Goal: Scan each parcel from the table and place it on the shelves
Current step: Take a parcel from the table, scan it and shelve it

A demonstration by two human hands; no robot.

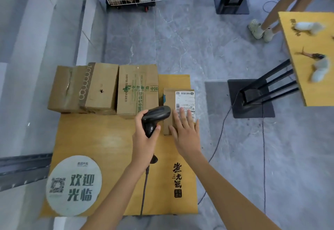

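Left hand point(144, 135) grips scanner point(156, 115), aimed right at parcel point(178, 110); right hand point(186, 130), fingers spread, rests flat on its label.

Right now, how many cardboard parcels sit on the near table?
4: the left box, the second box, the green-printed box, and the small labelled box under the right hand. None seems hidden.

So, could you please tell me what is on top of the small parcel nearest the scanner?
A white shipping label lies on the small parcel. The right hand rests flat, fingers straight, over the label's near part, hiding the print there.
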